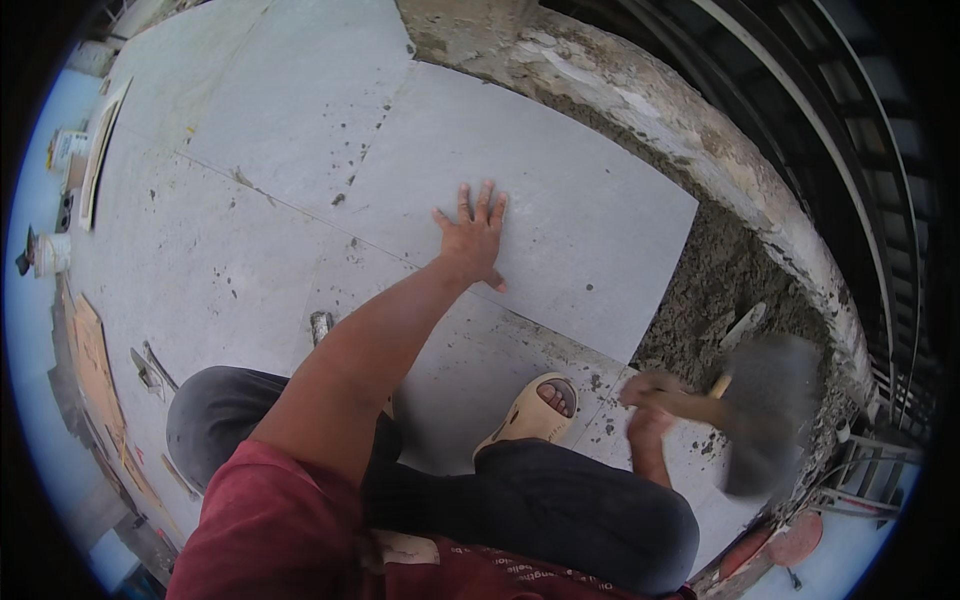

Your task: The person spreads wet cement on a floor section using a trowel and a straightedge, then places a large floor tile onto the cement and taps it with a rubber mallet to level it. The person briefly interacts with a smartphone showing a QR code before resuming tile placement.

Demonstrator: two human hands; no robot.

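Observation:
My left hand (pixel 473 240) lies flat, fingers spread, on a large pale grey floor tile (pixel 540 190). In my right hand (pixel 650 415), at the lower right, is the wooden handle of a mallet. The big dark mallet head (pixel 772 415) is smeared by motion above the tile edge and mortar. Rough wet mortar (pixel 715 265) shows along the tile's right side. On that mortar rests a trowel (pixel 745 324), partly hidden behind the mallet, with a yellowish handle.
A rough cement curb (pixel 690 130) bends round the far right, with dark metal railings (pixel 850 150) beyond. Laid tiles (pixel 250 240) with mortar crumbs stretch left. A white bucket (pixel 52 254), boards (pixel 92 350) and hand tools (pixel 150 372) lie at the left. My sandalled foot (pixel 530 410) is nearby.

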